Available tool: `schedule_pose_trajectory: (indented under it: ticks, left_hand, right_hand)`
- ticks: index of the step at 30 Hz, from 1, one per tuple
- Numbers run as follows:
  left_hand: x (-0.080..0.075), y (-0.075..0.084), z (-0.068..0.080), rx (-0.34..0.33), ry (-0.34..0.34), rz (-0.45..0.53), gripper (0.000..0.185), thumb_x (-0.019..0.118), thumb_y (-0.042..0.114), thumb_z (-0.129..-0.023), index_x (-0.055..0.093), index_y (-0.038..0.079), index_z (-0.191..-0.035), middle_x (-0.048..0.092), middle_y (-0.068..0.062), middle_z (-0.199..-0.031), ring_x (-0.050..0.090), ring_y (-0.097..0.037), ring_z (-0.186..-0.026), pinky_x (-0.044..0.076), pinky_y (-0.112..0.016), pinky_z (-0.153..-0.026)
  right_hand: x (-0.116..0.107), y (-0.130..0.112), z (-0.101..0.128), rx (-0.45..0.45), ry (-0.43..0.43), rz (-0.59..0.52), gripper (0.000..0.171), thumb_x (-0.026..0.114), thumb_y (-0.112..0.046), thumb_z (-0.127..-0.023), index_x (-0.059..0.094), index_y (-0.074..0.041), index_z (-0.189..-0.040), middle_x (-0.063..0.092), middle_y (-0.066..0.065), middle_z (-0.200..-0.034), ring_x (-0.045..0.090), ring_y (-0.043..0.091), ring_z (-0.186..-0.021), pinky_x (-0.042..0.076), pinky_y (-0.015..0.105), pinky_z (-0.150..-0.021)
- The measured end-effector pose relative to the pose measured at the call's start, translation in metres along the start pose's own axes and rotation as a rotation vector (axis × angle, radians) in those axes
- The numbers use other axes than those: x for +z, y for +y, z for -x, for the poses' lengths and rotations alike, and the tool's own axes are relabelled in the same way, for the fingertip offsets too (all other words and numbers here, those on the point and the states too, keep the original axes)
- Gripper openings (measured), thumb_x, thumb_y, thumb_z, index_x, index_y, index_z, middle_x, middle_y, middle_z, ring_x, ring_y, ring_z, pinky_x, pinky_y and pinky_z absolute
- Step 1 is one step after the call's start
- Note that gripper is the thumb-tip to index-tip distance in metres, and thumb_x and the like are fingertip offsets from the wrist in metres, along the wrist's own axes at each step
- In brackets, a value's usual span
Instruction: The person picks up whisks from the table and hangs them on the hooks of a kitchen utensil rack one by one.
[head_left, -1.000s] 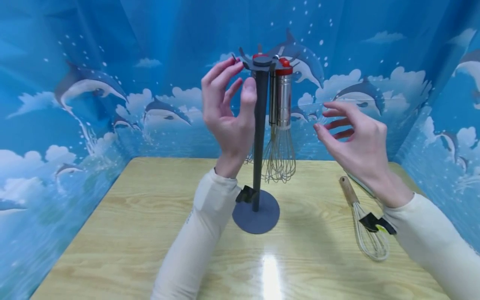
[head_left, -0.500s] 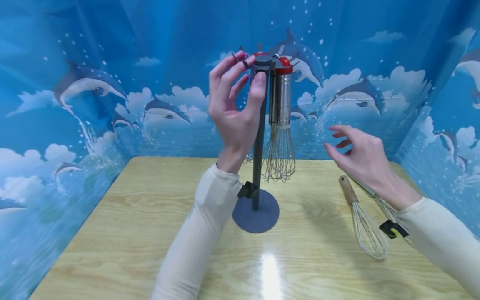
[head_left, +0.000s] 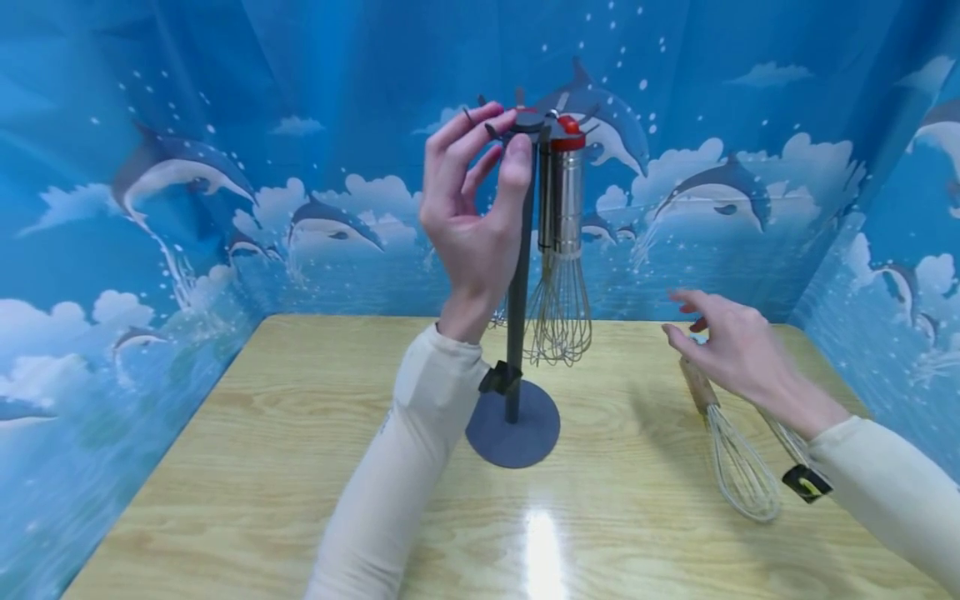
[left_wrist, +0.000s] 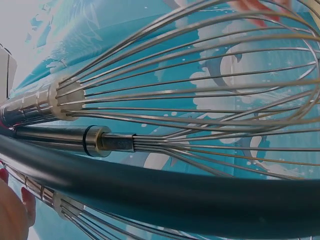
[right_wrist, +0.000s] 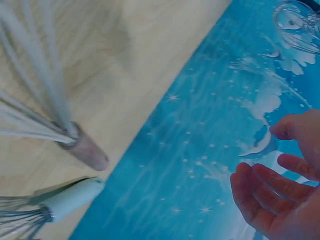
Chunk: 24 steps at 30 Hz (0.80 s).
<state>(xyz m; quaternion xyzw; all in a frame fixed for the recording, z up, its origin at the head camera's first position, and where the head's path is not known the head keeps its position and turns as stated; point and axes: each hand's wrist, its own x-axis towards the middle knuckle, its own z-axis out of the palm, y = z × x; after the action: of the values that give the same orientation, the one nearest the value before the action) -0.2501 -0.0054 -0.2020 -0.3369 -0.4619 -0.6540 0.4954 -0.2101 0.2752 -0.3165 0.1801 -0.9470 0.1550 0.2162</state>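
Observation:
My left hand (head_left: 474, 229) is at the top of a dark whisk stand (head_left: 517, 342), its bent fingers over the hooked top and its thumb at the front of the pole. From the hooks hangs a steel whisk with a red-topped handle (head_left: 572, 200). Beside it in the left wrist view hangs a slimmer whisk (left_wrist: 55, 138), with another whisk (left_wrist: 42, 194) behind the pole. My right hand (head_left: 738, 346), holding nothing, hovers with loosely bent fingers above two whisks on the table: one has a wooden handle (right_wrist: 89, 151), the other a pale green handle (right_wrist: 77, 197).
The stand's round base (head_left: 517, 450) rests on the wood-grain table (head_left: 300, 467). A blue dolphin-print curtain (head_left: 337, 150) surrounds the back and sides, close to the table's far edge.
My right hand has moved down and slightly right, away from the stand toward the whisks on the table. My left hand has shifted a little right, closer onto the stand's top.

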Motion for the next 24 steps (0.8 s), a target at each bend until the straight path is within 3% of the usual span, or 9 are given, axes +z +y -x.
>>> schedule_pose_trajectory:
  ticks: [8, 16, 20, 24]
  left_hand:
    - [0.002, 0.001, -0.001, -0.008, -0.001, 0.031, 0.025, 0.064, -0.003, -0.091, 0.065, -0.019, -0.110, 0.053, -0.037, -0.123, 0.057, -0.015, -0.122, 0.059, -0.045, -0.103]
    - [0.005, 0.001, 0.000, -0.012, 0.013, 0.034, 0.024, 0.064, -0.004, -0.091, 0.065, -0.019, -0.110, 0.054, -0.033, -0.122, 0.058, -0.032, -0.120, 0.058, -0.045, -0.104]
    - [0.005, 0.000, 0.000, 0.015, 0.017, 0.035, 0.022, 0.064, -0.006, -0.091, 0.066, -0.020, -0.108, 0.053, -0.035, -0.120, 0.059, -0.032, -0.117, 0.059, -0.045, -0.103]
    - [0.005, 0.001, 0.000, 0.052, 0.012, 0.018, 0.021, 0.065, -0.008, -0.090, 0.067, -0.020, -0.107, 0.053, -0.037, -0.119, 0.061, -0.036, -0.115, 0.058, -0.044, -0.104]
  right_hand:
    - [0.017, 0.024, 0.012, 0.041, -0.137, 0.050, 0.039, 0.069, -0.017, -0.095, 0.062, 0.002, -0.128, 0.074, 0.024, -0.099, 0.073, 0.031, -0.075, 0.055, 0.037, -0.051]
    - [0.030, 0.043, 0.021, 0.055, -0.208, 0.076, 0.043, 0.069, -0.017, -0.093, 0.060, 0.005, -0.129, 0.072, 0.029, -0.103, 0.070, 0.029, -0.071, 0.046, 0.031, -0.046]
    - [0.034, 0.049, 0.025, 0.074, -0.298, 0.085, 0.051, 0.070, -0.020, -0.093, 0.054, 0.006, -0.134, 0.067, 0.017, -0.083, 0.053, 0.017, -0.056, 0.036, 0.028, -0.043]
    - [0.038, 0.052, 0.029, 0.097, -0.404, 0.100, 0.057, 0.073, -0.020, -0.090, 0.051, 0.008, -0.135, 0.054, 0.003, -0.069, 0.042, 0.013, -0.051, 0.032, 0.026, -0.042]
